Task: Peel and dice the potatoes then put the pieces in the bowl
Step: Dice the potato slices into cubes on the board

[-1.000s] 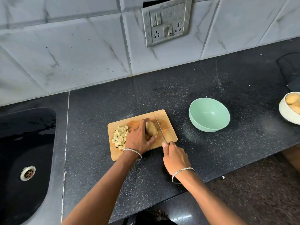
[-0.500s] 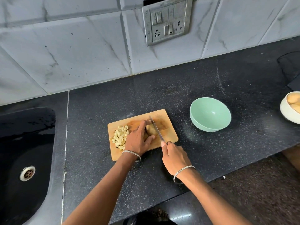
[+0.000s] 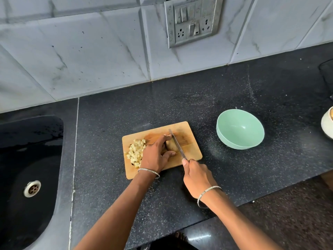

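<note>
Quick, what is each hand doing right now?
Left hand: closed, holding the potato on the cutting board.
Right hand: closed, gripping the knife.

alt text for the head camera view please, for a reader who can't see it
A person's left hand steadies a potato on a wooden cutting board while the right hand holds a knife across it. On the board's left lies diced potato, and an empty green bowl stands on the black counter to the right.
</note>
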`<state>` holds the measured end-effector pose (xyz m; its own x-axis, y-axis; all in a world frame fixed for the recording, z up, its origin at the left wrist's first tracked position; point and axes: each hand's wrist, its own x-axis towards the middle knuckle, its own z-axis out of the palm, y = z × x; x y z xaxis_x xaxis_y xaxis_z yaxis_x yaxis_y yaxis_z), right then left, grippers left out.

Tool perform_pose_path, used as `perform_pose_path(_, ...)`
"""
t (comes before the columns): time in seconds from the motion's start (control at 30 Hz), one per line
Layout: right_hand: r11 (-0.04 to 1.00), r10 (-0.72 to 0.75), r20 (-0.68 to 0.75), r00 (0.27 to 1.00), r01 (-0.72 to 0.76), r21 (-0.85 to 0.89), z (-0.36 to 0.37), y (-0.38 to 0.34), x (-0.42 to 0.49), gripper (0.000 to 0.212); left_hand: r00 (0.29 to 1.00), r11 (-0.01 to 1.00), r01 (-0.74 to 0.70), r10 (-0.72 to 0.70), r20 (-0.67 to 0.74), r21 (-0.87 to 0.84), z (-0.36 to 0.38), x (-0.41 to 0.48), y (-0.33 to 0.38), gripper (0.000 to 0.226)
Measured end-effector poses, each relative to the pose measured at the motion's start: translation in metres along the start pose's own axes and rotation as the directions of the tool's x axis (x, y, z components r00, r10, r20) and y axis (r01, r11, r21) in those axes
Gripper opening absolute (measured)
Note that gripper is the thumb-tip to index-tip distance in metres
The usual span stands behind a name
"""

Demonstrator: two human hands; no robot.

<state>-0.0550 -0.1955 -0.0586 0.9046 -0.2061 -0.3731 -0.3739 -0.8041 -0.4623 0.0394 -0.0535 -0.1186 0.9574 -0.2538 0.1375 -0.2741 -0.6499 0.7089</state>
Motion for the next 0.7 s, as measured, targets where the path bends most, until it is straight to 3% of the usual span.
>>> perform_pose_path(0.27,1.0,0.003,-0.065,0.998,-0.002,0.016,0.003,-0.031,0.034,0.042,1.0,0.997,-0.024,0.025,-0.018,0.072,0.002,0.003,-0.003,0.049)
perform_pose_path(0.47,0.999,-0.011,-0.06,0.998,0.008,-0.051,0.011,0.0,-0.008,0.039,1.0,0.999,0.028,-0.028,0.004,-0.037,0.006,0.003,-0.008,0.056)
perform_pose_path(0.7,0.999,0.022,-0.074,0.997,-0.025,-0.034,0.01,-0.028,0.03,0.041,1.0,1.0,-0.002,0.001,0.014,0.007,0.007,0.004,-0.008,0.054)
